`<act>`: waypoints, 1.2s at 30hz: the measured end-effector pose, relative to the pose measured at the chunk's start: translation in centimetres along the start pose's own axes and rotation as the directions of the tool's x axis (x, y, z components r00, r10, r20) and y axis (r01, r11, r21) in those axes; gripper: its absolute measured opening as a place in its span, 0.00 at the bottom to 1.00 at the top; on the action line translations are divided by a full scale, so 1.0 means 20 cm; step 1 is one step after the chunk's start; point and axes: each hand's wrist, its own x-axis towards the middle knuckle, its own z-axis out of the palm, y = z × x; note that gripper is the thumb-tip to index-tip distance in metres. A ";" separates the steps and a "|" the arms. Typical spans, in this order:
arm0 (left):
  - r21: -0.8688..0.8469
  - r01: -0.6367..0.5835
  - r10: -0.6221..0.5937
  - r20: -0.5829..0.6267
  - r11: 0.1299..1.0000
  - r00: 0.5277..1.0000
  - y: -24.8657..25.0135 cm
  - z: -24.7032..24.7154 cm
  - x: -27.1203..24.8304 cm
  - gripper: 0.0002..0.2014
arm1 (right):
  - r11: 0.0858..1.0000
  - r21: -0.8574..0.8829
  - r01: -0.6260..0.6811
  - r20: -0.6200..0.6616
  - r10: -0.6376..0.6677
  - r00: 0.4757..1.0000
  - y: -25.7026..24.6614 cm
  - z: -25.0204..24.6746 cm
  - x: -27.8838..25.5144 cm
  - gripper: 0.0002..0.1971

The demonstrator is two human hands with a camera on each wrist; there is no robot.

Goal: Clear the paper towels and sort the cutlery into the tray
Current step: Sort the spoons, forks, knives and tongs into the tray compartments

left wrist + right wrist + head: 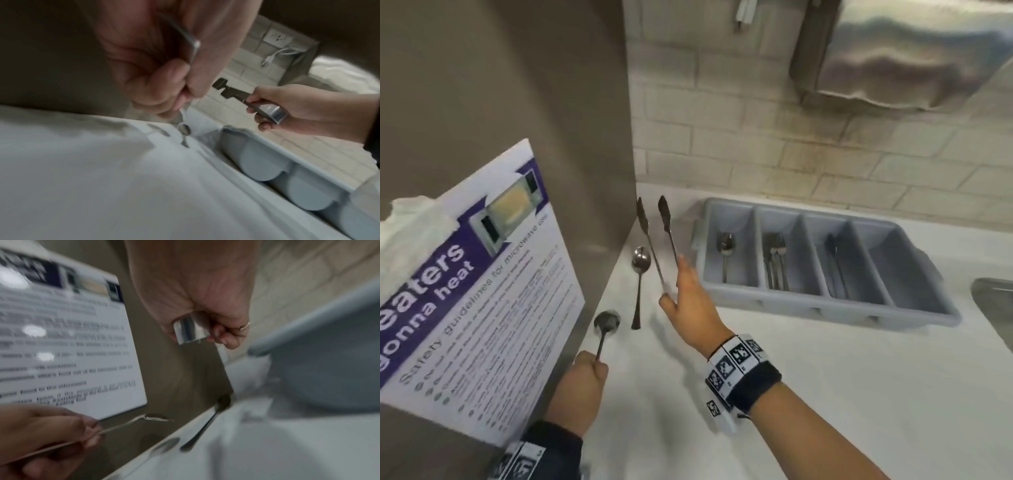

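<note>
**Both hands loaded: spoon left, tongs right**

Head view: left hand (580, 390) is clenched around the handle of a dark metal spoon (606, 325), bowl raised above the white counter (859, 377), close to the steel appliance side panel (500, 85). Right hand (690, 305) grips the hinge end of a pair of slim metal tongs (657, 240), arms spread apart and pointing away toward the tiled wall (756, 137). Second metal spoon (639, 284) lies flat on the counter between the two hands. Grey plastic four-compartment cutlery tray (808, 301) sits right of the tongs, near the wall. Leftmost compartment holds one spoon, the second a few pieces I can't tell apart, the third some dark slim pieces; the fourth shows only bare plastic. Purple-and-white microwave safety notice (493, 291) is stuck on the panel. Crumpled white paper towel (410, 233) at the left edge, above the notice. Steel towel dispenser (900, 51) on the wall, sink rim (993, 301) far right.

Left wrist view: fingers (164, 84) curled tight on the spoon handle; the lying spoon visible beyond on the counter. Right hand holds the tongs above the tray rim. Wall socket (276, 38) with a white cable behind.

Right wrist view: blurry. Fingers wrapped round the shiny tongs hinge; a ring (244, 326) on one finger. Left hand at bottom left, pinching its spoon in front of the notice.
</note>
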 end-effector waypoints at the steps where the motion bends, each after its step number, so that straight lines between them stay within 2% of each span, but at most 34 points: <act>1: -0.023 -0.031 0.030 -0.041 0.999 0.999 0.05 0.00 -0.01 0.08 | 1.000 -0.002 0.026 -0.045 -0.026 0.999 0.02 -0.10 -0.05 0.37; 3: -0.017 -0.169 0.168 -0.052 0.986 0.984 0.22 0.02 -0.01 0.07 | 1.000 -0.007 0.029 -0.148 -0.030 0.988 0.08 -0.29 -0.15 0.37; 6: -0.031 -0.404 0.401 -0.084 0.914 0.912 0.57 0.11 0.06 0.14 | 0.998 -0.011 -0.063 -0.277 0.058 0.959 0.23 -0.53 -0.28 0.36; 8: -0.001 -0.464 0.463 -0.076 0.886 0.883 0.81 0.21 0.14 0.16 | 0.992 -0.015 -0.122 -0.337 0.109 0.935 0.34 -0.67 -0.35 0.36; 10: 0.039 -0.463 0.464 -0.027 0.886 0.885 1.02 0.34 0.27 0.17 | 0.986 -0.016 -0.164 -0.385 0.146 0.911 0.44 -0.80 -0.42 0.36; 13: 0.160 -0.420 0.411 0.089 0.893 0.907 1.19 0.55 0.48 0.16 | 0.979 0.016 -0.203 -0.424 0.190 0.886 0.58 -0.95 -0.49 0.35; 18: 0.349 -0.386 0.298 0.280 0.854 0.913 1.18 0.74 0.69 0.18 | 0.967 0.047 -0.250 -0.413 0.246 0.877 0.77 -1.13 -0.46 0.34; 20: 0.372 -0.377 0.278 0.294 0.848 0.915 1.16 0.75 0.68 0.17 | 0.963 0.041 -0.265 -0.381 0.260 0.887 0.82 -1.17 -0.41 0.33; 22: 0.267 -0.368 0.317 0.217 0.890 0.923 1.16 0.72 0.63 0.16 | 0.949 0.013 -0.315 -0.326 0.301 0.896 0.88 -1.19 -0.31 0.33; 24: 0.125 -0.399 0.396 0.052 0.908 0.917 1.13 0.65 0.56 0.15 | 0.926 -0.068 -0.372 -0.272 0.341 0.900 0.94 -1.19 -0.18 0.31; 27: 0.035 -0.465 0.460 -0.238 0.884 0.856 1.00 0.49 0.49 0.16 | 0.876 -0.190 -0.443 -0.219 0.402 0.889 1.00 -1.15 -0.01 0.25; 29: 0.051 -0.412 0.399 -0.383 0.910 0.833 0.87 0.40 0.47 0.17 | 0.848 -0.216 -0.484 -0.190 0.450 0.873 1.02 -1.10 0.05 0.22; 31: 0.025 -0.247 0.235 -0.418 0.969 0.878 0.72 0.34 0.45 0.16 | 0.809 -0.335 -0.483 -0.146 0.462 0.875 1.05 -1.06 0.07 0.21; 34: 0.046 0.035 -0.019 -0.305 0.998 0.952 0.52 0.32 0.43 0.19 | 0.770 -0.467 -0.435 -0.130 0.427 0.895 1.09 -1.02 0.08 0.20; 36: 0.159 0.152 -0.117 -0.208 0.975 0.971 0.42 0.34 0.45 0.22 | 0.757 -0.432 -0.490 -0.177 0.462 0.869 1.06 -1.02 0.08 0.21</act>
